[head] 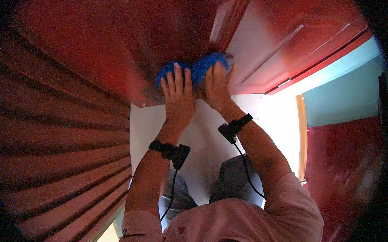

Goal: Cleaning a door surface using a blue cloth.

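A blue cloth (211,63) lies bunched against a glossy red panelled surface (177,27), which looks like a door or cabinet front. My left hand (180,95) presses flat on the cloth's left part, fingers extended and slightly spread. On the cloth's right part rests my right hand (217,86), its fingers partly bent and its thumb apart. The two hands are side by side with a small gap between them. Parts of the cloth under the palms and fingers are hidden. Each wrist bears a black strap with a small device and a cable.
Dark red horizontal slats (68,139) stand close at the left. Below the hands is a pale floor (199,159). At the right are a bright opening, an orange-brown wooden edge (301,135) and a wall (342,98), teal above and dark red below.
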The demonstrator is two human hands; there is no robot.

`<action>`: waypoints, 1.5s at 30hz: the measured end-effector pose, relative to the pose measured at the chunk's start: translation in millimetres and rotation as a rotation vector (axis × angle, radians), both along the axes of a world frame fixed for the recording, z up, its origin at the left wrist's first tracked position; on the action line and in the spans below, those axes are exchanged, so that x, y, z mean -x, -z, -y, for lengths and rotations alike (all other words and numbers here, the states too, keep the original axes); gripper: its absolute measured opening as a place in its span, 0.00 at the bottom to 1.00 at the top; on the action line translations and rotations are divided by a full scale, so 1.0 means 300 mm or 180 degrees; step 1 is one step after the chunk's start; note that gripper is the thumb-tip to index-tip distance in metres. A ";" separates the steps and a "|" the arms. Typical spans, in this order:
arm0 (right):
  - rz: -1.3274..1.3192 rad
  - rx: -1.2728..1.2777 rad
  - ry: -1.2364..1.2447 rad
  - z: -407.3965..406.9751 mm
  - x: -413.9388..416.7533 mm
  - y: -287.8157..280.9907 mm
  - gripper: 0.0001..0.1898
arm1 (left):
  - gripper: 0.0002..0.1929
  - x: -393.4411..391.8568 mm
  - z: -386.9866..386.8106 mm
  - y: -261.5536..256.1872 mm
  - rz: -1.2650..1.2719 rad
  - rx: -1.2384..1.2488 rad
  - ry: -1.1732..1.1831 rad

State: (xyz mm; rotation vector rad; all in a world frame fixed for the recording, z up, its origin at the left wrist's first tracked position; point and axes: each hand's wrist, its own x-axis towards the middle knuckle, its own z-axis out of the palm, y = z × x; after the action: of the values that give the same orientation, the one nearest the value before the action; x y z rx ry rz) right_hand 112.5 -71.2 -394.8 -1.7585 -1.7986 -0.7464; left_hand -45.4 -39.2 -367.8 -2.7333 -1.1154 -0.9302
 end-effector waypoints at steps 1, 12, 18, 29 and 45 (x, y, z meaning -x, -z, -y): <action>-0.0145 -0.0198 0.0105 -0.005 0.015 -0.078 0.23 | 0.40 0.000 -0.001 -0.028 0.0008 0.0040 0.0025; -0.0564 0.0127 0.0288 0.068 -0.054 0.100 0.40 | 0.38 -0.044 0.011 0.007 -0.0363 0.0030 0.0116; -0.1286 -0.0532 0.0452 0.038 -0.037 -0.157 0.38 | 0.38 -0.049 0.012 -0.070 -0.0209 -0.0279 -0.0143; -0.1292 -0.0918 0.0509 0.059 -0.106 -0.246 0.43 | 0.38 -0.072 0.053 -0.141 -0.0185 -0.0287 -0.0082; -0.0940 -0.1107 0.0325 0.073 -0.230 -0.330 0.41 | 0.37 -0.261 0.022 -0.373 -0.0469 -0.1225 0.0229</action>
State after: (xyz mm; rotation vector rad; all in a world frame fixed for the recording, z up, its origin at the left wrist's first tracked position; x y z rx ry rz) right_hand 181.6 -92.9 -295.9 -1.6362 -1.3067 -0.7434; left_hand 32.8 -45.9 -255.8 -2.4897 -0.7291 -0.8327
